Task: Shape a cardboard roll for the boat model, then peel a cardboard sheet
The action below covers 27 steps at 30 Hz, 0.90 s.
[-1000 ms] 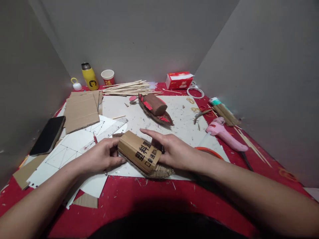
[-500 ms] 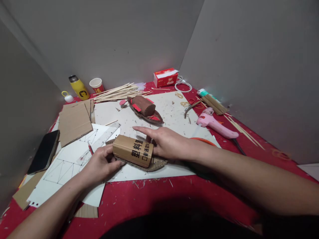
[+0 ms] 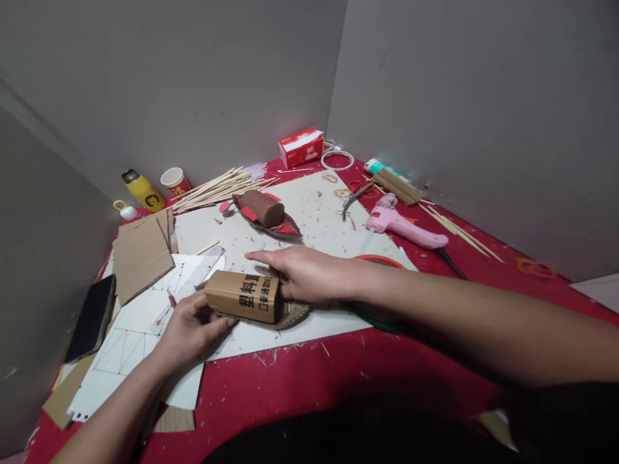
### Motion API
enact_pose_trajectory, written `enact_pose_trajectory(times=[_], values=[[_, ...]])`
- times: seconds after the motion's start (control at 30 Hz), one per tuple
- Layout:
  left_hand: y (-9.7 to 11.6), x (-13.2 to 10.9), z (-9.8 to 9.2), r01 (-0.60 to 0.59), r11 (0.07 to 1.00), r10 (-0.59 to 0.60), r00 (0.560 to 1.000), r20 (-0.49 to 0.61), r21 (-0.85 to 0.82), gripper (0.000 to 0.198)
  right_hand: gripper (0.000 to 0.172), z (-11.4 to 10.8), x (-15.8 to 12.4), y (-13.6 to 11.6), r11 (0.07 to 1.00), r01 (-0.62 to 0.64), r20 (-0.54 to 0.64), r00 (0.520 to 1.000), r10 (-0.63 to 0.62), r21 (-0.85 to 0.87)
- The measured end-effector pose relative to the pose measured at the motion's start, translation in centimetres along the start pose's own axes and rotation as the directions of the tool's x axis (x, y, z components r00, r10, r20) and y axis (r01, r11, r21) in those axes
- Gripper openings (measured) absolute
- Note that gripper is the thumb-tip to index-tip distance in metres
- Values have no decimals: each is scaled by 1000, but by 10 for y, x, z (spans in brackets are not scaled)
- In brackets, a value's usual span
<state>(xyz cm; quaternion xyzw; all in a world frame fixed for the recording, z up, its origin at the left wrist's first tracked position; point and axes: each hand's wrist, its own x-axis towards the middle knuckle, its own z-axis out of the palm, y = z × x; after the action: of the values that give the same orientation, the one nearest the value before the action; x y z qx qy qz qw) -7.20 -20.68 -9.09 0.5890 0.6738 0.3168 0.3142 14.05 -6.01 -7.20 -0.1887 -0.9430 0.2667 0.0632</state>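
Note:
A small cardboard boat (image 3: 294,316) is held low over the white sheet, with a curved cardboard cover (image 3: 242,299) printed in black characters on top of it. My left hand (image 3: 196,325) grips the boat's left end, thumb along the near edge. At the right end of the cover, my right hand (image 3: 309,274) presses in with its index finger stretched out to the left; its other fingers are partly hidden behind the cover. Farther back lies a finished-looking brown model boat (image 3: 265,212) with a rounded cover and red pieces.
Wooden sticks (image 3: 227,187), a paper cup (image 3: 175,182) and a yellow bottle (image 3: 144,192) line the back left. Cardboard sheets (image 3: 142,254), a phone (image 3: 91,319) and drawn paper (image 3: 126,348) lie left. On the right are a pink glue gun (image 3: 406,229), pliers (image 3: 355,196) and a tissue pack (image 3: 302,148).
The camera view has turned slightly right, so the table's things sit farther left in the picture. Both hands stay on the cardboard boat and cover, with little change in their grip.

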Motion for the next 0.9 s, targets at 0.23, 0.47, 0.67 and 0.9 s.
enact_pose_trajectory(times=[0.23,0.47,0.67,0.9], values=[[1,1,-1,66,997,-65,998,-14,30,18,71,-8,-1,-2,999,24,17,1000,-24,24],[6,3,-1,96,995,-96,995,-9,-2,21,56,-2,3,3,1000,24,-45,999,-24,0],[6,-1,3,44,999,-44,999,-2,-9,18,18,2,4,4,999,-13,-16,1000,14,45],[8,-7,-3,38,986,-10,985,172,-164,27,16,8,3,3,996,-16,16,1000,15,89]])
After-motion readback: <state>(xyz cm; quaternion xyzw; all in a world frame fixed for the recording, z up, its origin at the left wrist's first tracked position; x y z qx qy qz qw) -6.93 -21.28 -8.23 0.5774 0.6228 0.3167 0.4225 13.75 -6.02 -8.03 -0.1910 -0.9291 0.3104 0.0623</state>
